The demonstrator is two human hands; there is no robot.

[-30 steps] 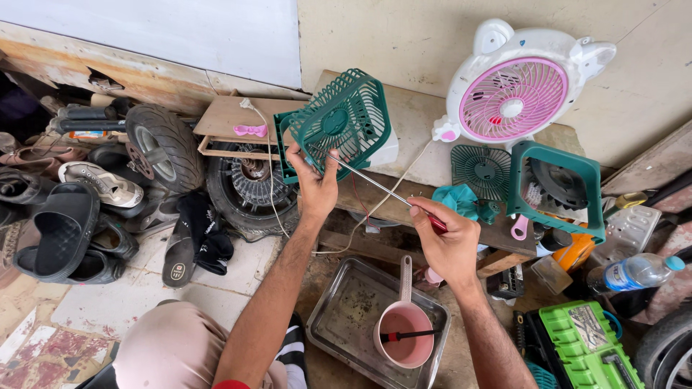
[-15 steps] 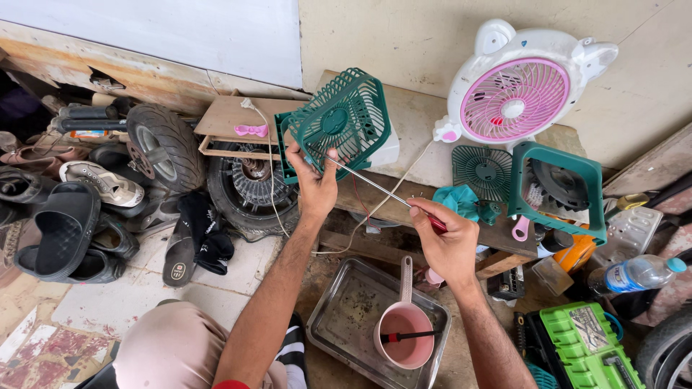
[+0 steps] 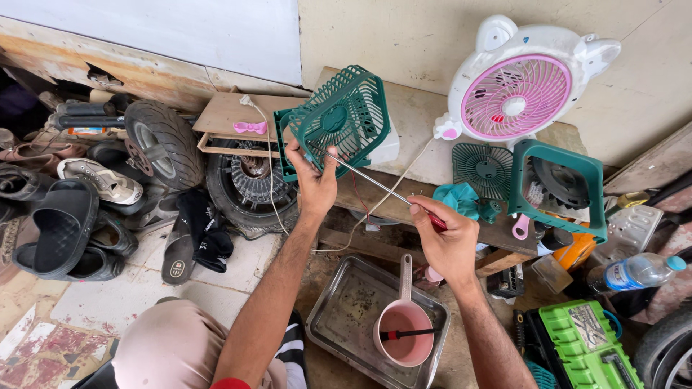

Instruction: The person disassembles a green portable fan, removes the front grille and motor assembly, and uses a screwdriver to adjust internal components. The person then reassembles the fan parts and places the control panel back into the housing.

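Observation:
My left hand (image 3: pixel 313 180) grips the lower edge of a green square fan grille (image 3: pixel 344 122) and holds it tilted up in front of me. My right hand (image 3: pixel 448 241) is closed on the red handle of a long screwdriver (image 3: pixel 375 186). Its metal shaft runs up and left, and the tip meets the grille right by my left hand's fingers. A white cord trails down from behind the grille.
A green fan housing (image 3: pixel 559 189), a round green grille (image 3: pixel 481 167) and a pink-and-white fan (image 3: pixel 517 97) stand at right. A metal tray (image 3: pixel 346 317) with a pink scoop (image 3: pixel 404 333) lies below my hands. Tyres (image 3: pixel 164 142) and shoes (image 3: pixel 61 230) crowd the left, a green toolbox (image 3: pixel 580 346) bottom right.

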